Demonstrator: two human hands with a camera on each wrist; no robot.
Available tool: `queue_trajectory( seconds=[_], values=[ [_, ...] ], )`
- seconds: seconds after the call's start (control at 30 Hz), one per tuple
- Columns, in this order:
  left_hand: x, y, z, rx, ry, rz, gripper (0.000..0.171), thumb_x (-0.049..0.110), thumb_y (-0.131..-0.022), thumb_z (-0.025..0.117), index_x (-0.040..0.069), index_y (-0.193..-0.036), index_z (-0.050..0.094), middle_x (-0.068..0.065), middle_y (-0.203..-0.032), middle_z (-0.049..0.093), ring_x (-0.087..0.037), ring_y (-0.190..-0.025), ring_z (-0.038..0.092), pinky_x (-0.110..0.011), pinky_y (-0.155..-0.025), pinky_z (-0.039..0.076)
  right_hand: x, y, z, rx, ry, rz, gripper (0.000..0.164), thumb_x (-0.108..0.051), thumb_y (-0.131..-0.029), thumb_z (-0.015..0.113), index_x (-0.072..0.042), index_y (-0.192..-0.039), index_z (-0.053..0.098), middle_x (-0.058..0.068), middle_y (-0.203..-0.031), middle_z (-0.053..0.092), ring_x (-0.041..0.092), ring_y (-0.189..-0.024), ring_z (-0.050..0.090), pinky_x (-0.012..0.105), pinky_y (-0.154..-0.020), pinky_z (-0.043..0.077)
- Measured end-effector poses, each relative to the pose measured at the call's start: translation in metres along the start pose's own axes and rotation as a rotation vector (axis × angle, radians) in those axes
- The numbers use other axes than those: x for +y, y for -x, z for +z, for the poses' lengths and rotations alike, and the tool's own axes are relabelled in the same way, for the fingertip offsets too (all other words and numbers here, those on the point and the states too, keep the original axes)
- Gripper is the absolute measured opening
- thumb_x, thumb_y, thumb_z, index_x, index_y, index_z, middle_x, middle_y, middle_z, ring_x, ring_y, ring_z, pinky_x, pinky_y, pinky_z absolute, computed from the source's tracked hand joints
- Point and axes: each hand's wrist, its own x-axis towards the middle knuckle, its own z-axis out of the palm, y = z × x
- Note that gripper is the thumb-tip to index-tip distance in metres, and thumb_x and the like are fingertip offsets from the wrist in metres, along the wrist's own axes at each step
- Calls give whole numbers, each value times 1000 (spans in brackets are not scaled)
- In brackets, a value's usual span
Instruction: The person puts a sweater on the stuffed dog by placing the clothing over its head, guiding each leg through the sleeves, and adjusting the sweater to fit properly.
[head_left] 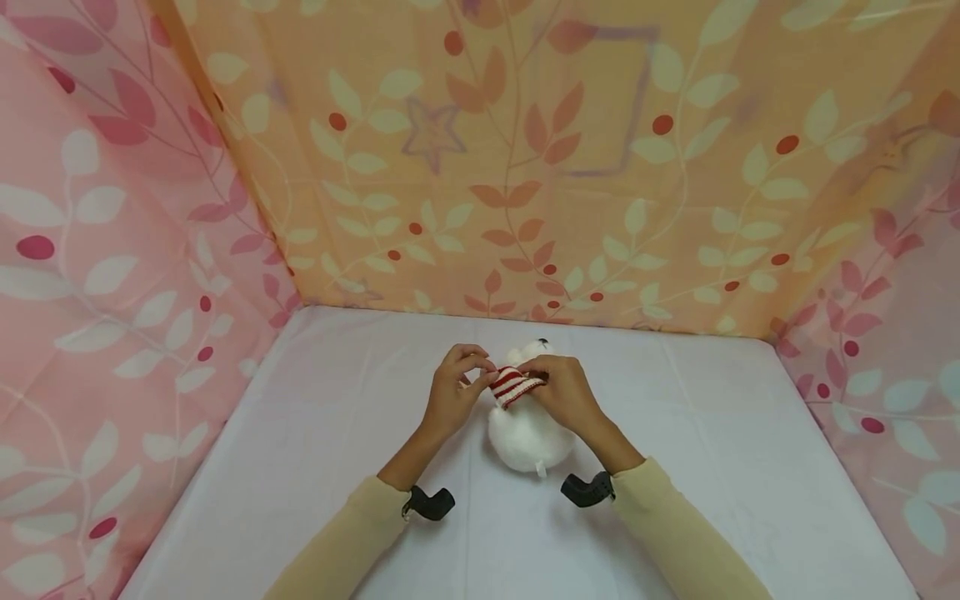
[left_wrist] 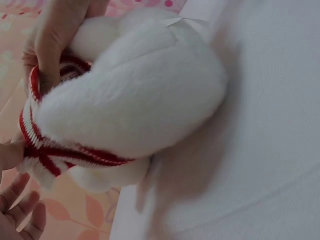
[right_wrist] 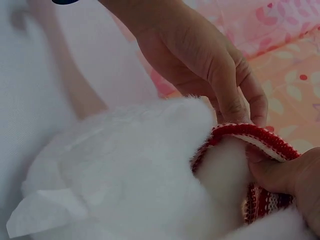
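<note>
A white plush toy [head_left: 528, 433] sits on the table with its back to me and its dark nose [head_left: 543, 341] at the far end. Round its upper body runs a red-and-white striped knit garment [head_left: 512, 385], pulled into a loop away from the fur. My left hand [head_left: 453, 392] pinches the garment's left edge between thumb and fingertips, other fingers spread, as the left wrist view shows. On the opposite side my right hand [head_left: 566, 387] grips the knit, its thumb [right_wrist: 272, 172] inside the loop. A white tag [right_wrist: 45, 212] sticks out at the toy's lower back.
A white-covered table [head_left: 360, 400] lies under the toy. Leaf-patterned cloth walls surround it: orange cloth [head_left: 510, 208] behind, pink cloth [head_left: 135, 292] on the left and another pink cloth [head_left: 892, 367] on the right. Black wrist devices [head_left: 431, 503] hang by both cuffs.
</note>
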Motion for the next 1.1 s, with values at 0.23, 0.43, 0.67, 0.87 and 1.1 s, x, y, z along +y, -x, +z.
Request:
queue_trajectory(
  seconds=[0.23,0.43,0.67,0.87,1.1],
  values=[
    [3,0,4,48,-30,-8,7,19,-92,77,12,-92,75,-4,-114,63,-21,-107,58,-41,-68,48,2,-2,0,32,37,-56,21,9,-77,81,-3,-96,81,3,-84,74,16,-75,65,33,-67,53],
    [3,-3,3,20,-16,-50,11,26,-91,79,17,-98,78,-4,-117,63,-18,-110,58,-42,-70,48,5,0,-2,56,-15,-37,24,8,-80,79,-5,-100,81,4,-88,73,18,-81,66,32,-70,53],
    [1,-8,7,-13,19,-94,7,22,-91,79,15,-92,78,-4,-122,63,-19,-113,57,-46,-76,48,4,1,-1,27,-48,-21,23,9,-81,77,-5,-100,81,6,-87,73,18,-80,64,31,-70,51],
    [3,-9,12,-32,-15,-27,7,17,-94,74,13,-89,71,-4,-120,61,-24,-116,53,-42,-83,44,3,3,1,45,-30,-17,22,9,-80,78,-4,-97,82,4,-85,72,17,-77,63,30,-67,51],
    [4,-8,10,-16,-61,95,9,19,-91,74,13,-87,68,-4,-117,59,-25,-114,51,-45,-93,42,0,-3,9,53,43,-13,16,3,-79,82,-6,-92,82,4,-86,75,20,-81,69,37,-72,55]
  ],
)
